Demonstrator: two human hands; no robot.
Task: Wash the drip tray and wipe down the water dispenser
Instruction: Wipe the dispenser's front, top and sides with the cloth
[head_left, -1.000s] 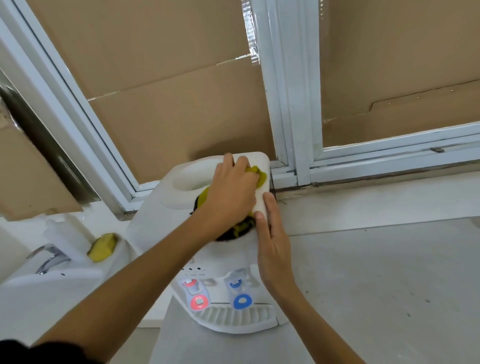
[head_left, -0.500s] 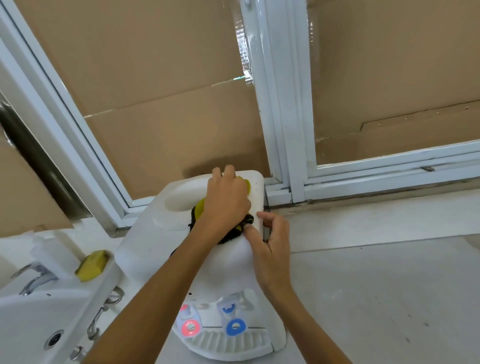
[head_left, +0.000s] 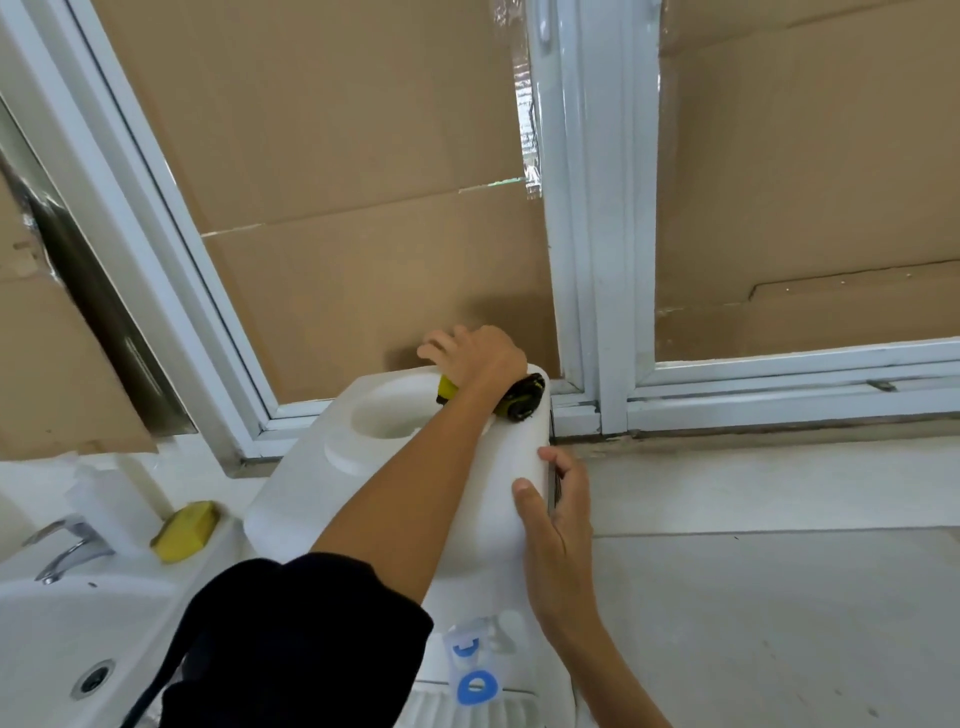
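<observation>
A white water dispenser (head_left: 395, 499) stands in the middle, seen from above, its round bottle well open on top. My left hand (head_left: 475, 358) presses a yellow and black cloth (head_left: 522, 397) onto the dispenser's back right top edge. My right hand (head_left: 553, 512) grips the dispenser's right side, thumb on top and fingers round the edge. The ribbed white drip tray (head_left: 467, 712) sits at the dispenser's front, below the blue tap (head_left: 475, 686). My sleeve hides the red tap.
A white sink (head_left: 47, 634) with a chrome faucet (head_left: 67, 545) lies at the left, a yellow sponge (head_left: 184, 530) on its ledge. Cardboard-covered windows in white frames (head_left: 597, 260) rise behind. A grey countertop (head_left: 779, 597) stretches to the right.
My left hand has slid the cloth to the dispenser's back right corner. My right hand moved from the cloth down to the dispenser's right side. The view shifted closer.
</observation>
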